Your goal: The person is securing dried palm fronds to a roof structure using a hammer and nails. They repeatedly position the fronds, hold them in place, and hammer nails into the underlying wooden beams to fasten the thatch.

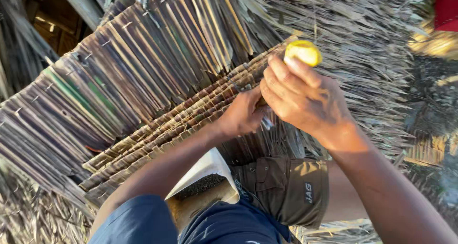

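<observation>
Head view: right hand [305,98] raised over the woven palm-leaf panel [143,81], its fingers [279,69] curled round a yellow handle [303,52] at the tips. Left hand [243,112] rests on the panel's folded edge strip [171,124], fingers closed on the strip just under the right hand. Dry thatch [372,43] lies beyond

Yellow handle [303,52]; brown-green striped thatch panel [129,77]; olive shorts [286,189]; navy shirt [143,222].
</observation>
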